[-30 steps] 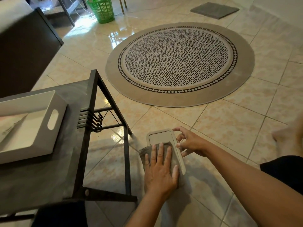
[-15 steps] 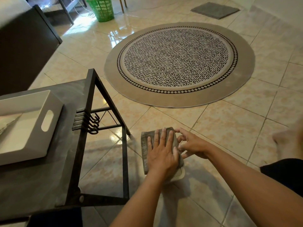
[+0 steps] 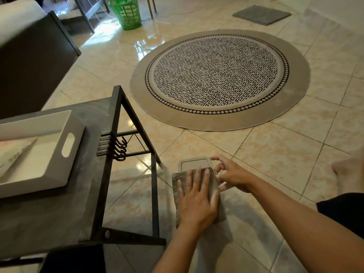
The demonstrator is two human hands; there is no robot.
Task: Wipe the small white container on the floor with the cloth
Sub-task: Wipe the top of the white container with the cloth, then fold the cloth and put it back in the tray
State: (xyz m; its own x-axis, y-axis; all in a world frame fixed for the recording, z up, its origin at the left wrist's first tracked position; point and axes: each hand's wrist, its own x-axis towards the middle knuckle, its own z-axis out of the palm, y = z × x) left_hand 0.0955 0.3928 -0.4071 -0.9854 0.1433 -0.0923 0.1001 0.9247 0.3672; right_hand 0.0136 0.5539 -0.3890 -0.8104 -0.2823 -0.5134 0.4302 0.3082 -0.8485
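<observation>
The small white container (image 3: 194, 163) lies flat on the tiled floor near the bottom centre; only its far end shows. A grey cloth (image 3: 178, 184) covers the rest of it. My left hand (image 3: 198, 201) lies flat on the cloth with fingers spread, pressing it onto the container. My right hand (image 3: 234, 175) is at the container's right edge, its fingertips touching the side and holding it steady.
A low black metal-framed table (image 3: 110, 154) with hooks stands just left of the container, bearing a white tray (image 3: 76, 123). A round patterned rug (image 3: 218, 79) lies beyond. A green basket (image 3: 126, 12) and grey mat (image 3: 262, 14) are far off. My foot (image 3: 348, 170) rests at right.
My left hand has slid the cloth back toward me along the container, uncovering its far end, after pushing it forward half a second ago. My right hand stays at the container's side.
</observation>
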